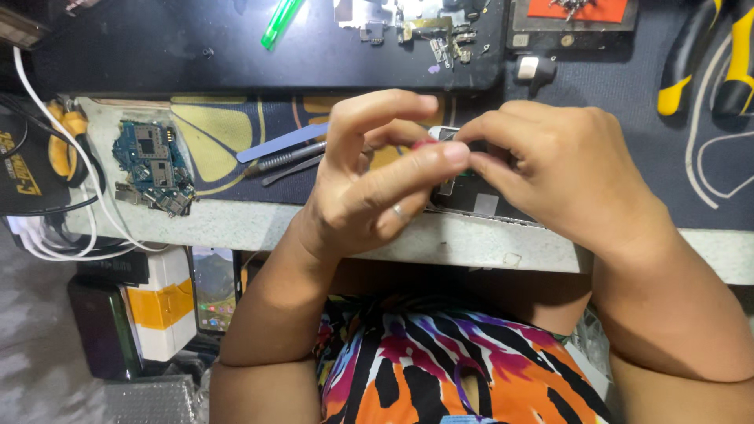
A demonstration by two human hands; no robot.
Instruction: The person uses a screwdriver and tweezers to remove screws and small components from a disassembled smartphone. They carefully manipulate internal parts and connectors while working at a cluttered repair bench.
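My left hand (377,173) and my right hand (565,169) meet over the front edge of the workbench. Both pinch at a small part between their fingertips, where a bit of red and green shows. Under them lies an opened phone body (471,200), mostly hidden by the fingers. A ring sits on one finger of my left hand. What exactly each hand grips is too covered to tell apart.
A blue circuit board (153,165) lies at the left. Beside it are a blue pry strip (283,143) and thin metal tools (287,161). Yellow-handled pliers (707,59) sit far right, a green tool (279,22) on a dark mat (157,47), white cables (55,228) at left.
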